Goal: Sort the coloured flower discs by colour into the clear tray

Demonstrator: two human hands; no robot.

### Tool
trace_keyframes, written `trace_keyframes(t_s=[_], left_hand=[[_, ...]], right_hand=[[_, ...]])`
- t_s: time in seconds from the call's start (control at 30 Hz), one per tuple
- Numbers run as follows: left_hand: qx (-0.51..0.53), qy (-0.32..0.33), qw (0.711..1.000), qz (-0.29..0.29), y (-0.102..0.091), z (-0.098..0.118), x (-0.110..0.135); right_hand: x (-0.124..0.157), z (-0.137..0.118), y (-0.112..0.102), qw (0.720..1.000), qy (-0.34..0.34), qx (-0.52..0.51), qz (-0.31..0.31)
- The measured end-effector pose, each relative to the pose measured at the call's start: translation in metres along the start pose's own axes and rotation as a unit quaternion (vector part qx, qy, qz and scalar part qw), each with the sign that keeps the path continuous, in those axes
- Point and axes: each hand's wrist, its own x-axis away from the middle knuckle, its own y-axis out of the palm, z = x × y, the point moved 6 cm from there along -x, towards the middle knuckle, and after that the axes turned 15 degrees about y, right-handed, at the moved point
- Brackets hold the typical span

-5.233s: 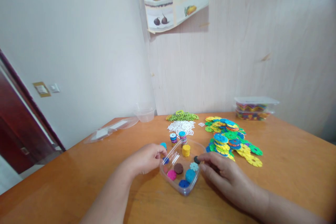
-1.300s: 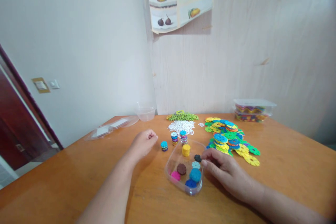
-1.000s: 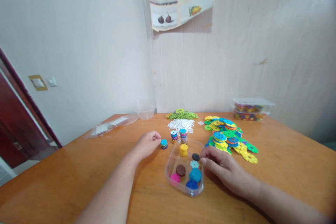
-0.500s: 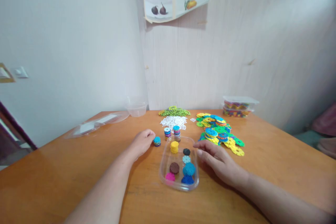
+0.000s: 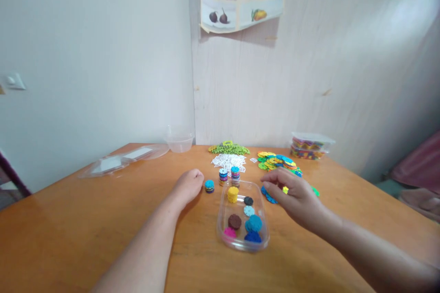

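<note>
My left hand rests on the table with its fingers curled in; their inside is hidden. Just right of it stands a short stack of disc pieces, blue on top. Over the right rim of a clear plastic container hovers my right hand, thumb and fingers apart, nothing visible between them. Inside the container lie yellow discs, brown discs, pink discs, teal discs, dark blue, pale blue and black ones. Two taller mixed-colour stacks stand behind it.
White lattice pieces and green pieces are heaped at the back. Larger coloured discs lie partly behind my right hand. Lidded boxes stand back right; an empty clear tub and lids lie back left.
My right hand has lifted off the container's edge and now covers part of the large disc pile. My left hand stays beside the short stack. The view has shifted slightly.
</note>
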Motion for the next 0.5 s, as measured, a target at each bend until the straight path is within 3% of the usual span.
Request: trace_keyframes(t_s=[0.1, 0.23, 0.4, 0.5], left_hand=[[-0.013, 0.01, 1.0, -0.002, -0.001, 0.001, 0.001], [-0.049, 0.014, 0.999, -0.006, -0.002, 0.002, 0.003], [-0.137, 0.015, 0.99, -0.038, -0.004, 0.004, 0.008], [-0.148, 0.024, 0.987, -0.054, -0.005, 0.007, 0.01]], right_hand=[[-0.016, -0.045, 0.008, 0.994, -0.065, 0.07, -0.05], [-0.042, -0.086, 0.04, 0.957, -0.155, 0.206, -0.13], [-0.073, -0.097, 0.095, 0.876, -0.207, 0.381, -0.212], [-0.083, -0.096, 0.119, 0.853, -0.214, 0.414, -0.235]])
